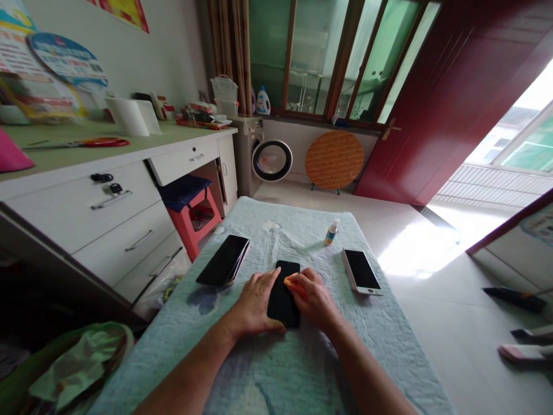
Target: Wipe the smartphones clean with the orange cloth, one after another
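Observation:
A black smartphone [283, 305] lies face up on the cloth-covered table, between my two hands. My left hand [256, 302] grips it along its left side, fingers at the upper edge and thumb near the lower edge. Bunched in the closed fingers of my right hand [315, 297] is an orange cloth [297, 287], pressed on the phone's screen at its right side. Most of the cloth is hidden by the hand. To the left rests a stack of dark-screened devices [224, 260]; on the right is a white-framed phone [363, 271] on top of another thin item.
A small spray bottle [332, 232] stands upright towards the table's far right. The table is covered by a pale green quilted cloth [294, 227]. A red stool [194, 216] and a drawer desk [116, 202] flank the left side, with a lined bin [73, 369] below.

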The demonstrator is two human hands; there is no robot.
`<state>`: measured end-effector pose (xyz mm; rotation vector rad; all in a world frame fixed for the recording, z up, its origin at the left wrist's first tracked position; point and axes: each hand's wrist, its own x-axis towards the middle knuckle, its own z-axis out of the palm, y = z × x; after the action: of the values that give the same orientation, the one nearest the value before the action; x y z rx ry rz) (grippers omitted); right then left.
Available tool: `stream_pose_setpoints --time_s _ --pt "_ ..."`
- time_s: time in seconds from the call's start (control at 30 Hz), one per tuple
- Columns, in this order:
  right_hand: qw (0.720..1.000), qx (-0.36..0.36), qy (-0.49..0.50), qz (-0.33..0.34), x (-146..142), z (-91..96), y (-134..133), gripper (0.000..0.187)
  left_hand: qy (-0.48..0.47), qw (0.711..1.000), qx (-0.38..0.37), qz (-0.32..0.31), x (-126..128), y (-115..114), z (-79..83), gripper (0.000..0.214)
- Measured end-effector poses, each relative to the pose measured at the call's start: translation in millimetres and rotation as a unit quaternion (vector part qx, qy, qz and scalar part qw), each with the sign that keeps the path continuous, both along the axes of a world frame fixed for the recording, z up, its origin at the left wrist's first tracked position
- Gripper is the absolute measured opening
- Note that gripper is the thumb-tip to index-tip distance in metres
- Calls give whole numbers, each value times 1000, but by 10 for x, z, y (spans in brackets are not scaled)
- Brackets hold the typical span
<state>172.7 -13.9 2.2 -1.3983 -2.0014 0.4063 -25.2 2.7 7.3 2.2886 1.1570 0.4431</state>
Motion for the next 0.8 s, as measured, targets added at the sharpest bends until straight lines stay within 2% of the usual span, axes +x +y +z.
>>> stream_pose_setpoints --time_s 0.1,0.27,0.53,0.8 --pt "1000 -1 -12 11 3 28 -17 22 -14 1000 4 1 10 5 -34 117" --pt "1000 -20 -14 -11 3 34 -10 21 -44 999 -11 16 35 -22 -29 112" --pt "999 -23 -1 -42 11 15 30 21 -89 995 -44 -21 59 -42 3 107" --pt "998 -42 -18 49 45 125 -20 27 -77 995 -54 -22 61 -36 2 107"
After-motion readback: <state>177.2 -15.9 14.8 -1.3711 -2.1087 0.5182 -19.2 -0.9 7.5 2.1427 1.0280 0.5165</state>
